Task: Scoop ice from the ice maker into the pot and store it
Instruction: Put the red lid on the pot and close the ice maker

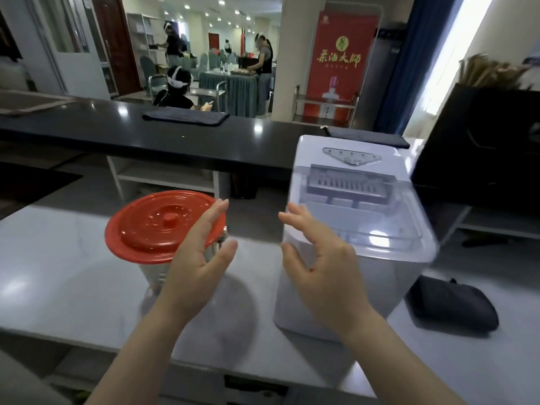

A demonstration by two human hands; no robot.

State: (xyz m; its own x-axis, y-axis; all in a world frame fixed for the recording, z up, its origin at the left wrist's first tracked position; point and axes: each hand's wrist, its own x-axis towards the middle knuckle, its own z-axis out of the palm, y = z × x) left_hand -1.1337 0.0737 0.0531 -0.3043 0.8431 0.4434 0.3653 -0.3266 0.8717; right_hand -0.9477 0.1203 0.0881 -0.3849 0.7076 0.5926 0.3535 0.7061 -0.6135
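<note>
A pot (155,273) stood on the white tabletop (58,273), to the left of the ice maker (350,229) and apart from it. A round red lid (157,226) with a small knob in the middle sat flat on the pot. Only a little of the pot's pale body showed below the lid.

The person's left hand (201,252) was raised between the pot and the ice maker. Its fingers were straight and close together, its thumb was spread, and it held nothing. Its fingertips overlapped the lid's edge on the ice maker's side, but I could not tell whether they touched it.

The right hand (318,258) hung in front of the ice maker's front left corner. Its fingers were loosely spread and slightly bent, and it was empty too. I could not make out whether it rested against the casing.

The ice maker itself was a pale grey box on the same tabletop. Its clear lid (365,206) was down, and a ridged grey tray showed through it. A small control panel (352,156) lay on top behind the lid. I could not tell whether there was ice inside.

A dark soft pouch (450,305) lay on the tabletop just to the right of the ice maker. Behind the ice maker ran a glossy black counter (117,133) with a dark folded cloth (184,116) on it. Farther back stood a red banner (342,65).
</note>
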